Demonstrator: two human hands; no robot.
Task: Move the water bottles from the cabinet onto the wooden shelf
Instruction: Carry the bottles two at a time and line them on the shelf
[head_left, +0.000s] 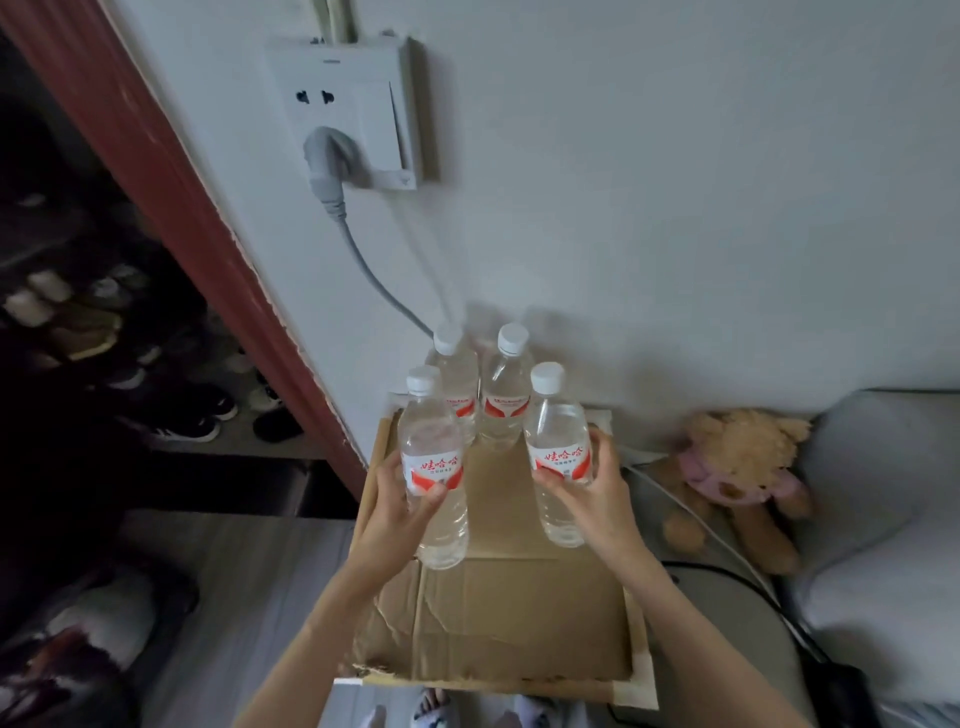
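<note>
Two clear water bottles with white caps and red-and-white labels stand upright at the back of a cardboard-covered top (519, 608), against the wall: the back left bottle (457, 384) and the back right bottle (506, 395). My left hand (392, 512) grips a third bottle (434, 467) around its label. My right hand (587, 499) grips a fourth bottle (558, 457) the same way. Both held bottles are upright, in front of the standing pair. Whether their bases touch the cardboard I cannot tell.
A wall socket (348, 109) with a grey plug and cable (363, 260) hangs above the bottles. A plush bear (737, 467) lies to the right beside a grey cushion (883, 519). A red door frame (171, 208) and dark shoe racks (130, 364) are on the left.
</note>
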